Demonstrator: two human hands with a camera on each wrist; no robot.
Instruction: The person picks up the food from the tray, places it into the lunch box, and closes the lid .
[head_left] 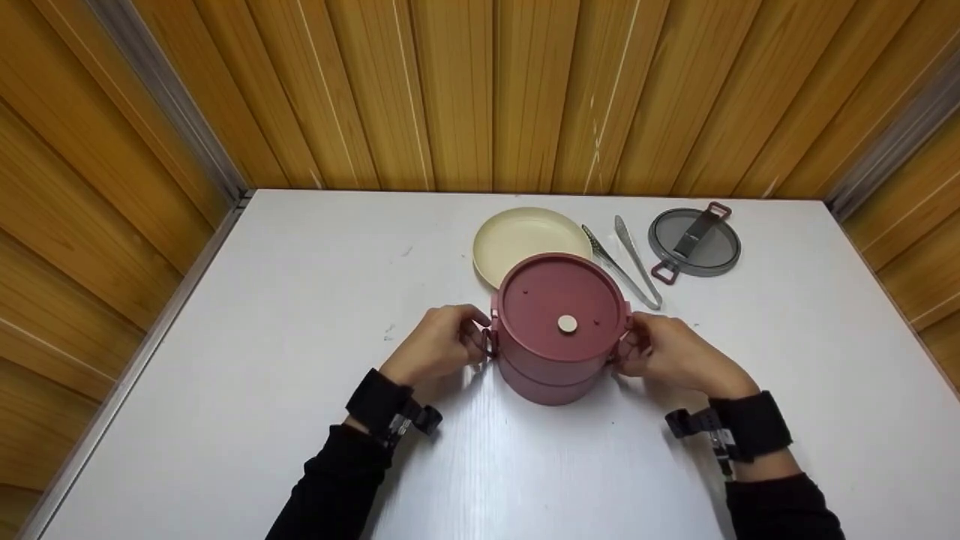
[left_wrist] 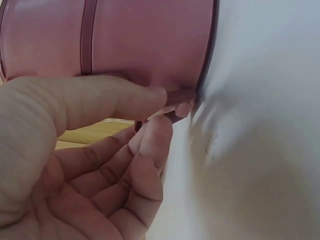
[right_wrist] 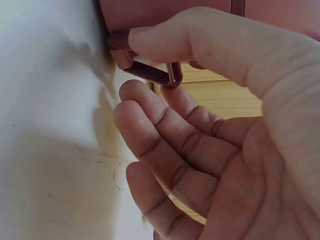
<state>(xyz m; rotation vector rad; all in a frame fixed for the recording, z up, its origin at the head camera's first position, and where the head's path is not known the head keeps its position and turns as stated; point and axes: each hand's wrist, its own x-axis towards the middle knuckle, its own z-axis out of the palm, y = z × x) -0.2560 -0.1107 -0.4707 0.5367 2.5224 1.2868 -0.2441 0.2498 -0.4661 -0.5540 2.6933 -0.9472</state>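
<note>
A round, dark-pink stacked lunch box [head_left: 559, 379] stands upright on the white table, its lid [head_left: 551, 292] on top with a pale round button. At its left side my left hand [head_left: 441, 346] pinches a loop-shaped clip [left_wrist: 181, 96] between thumb and fingers. My right hand [head_left: 671, 351] has its thumb on the matching clip [right_wrist: 147, 75] at the right side, with fingers curled below and around the loop. Part of the grip is hidden behind that thumb. Both clips hang out from the lunch box wall.
Behind the lunch box lies a cream plate [head_left: 517, 236], partly hidden by it. Metal tongs [head_left: 637, 262] lie to the plate's right. Farther right rests a grey round lid [head_left: 709, 251] with a strap and two dark-red clips. Wood-patterned panels [head_left: 465, 97] border the table [head_left: 300, 277].
</note>
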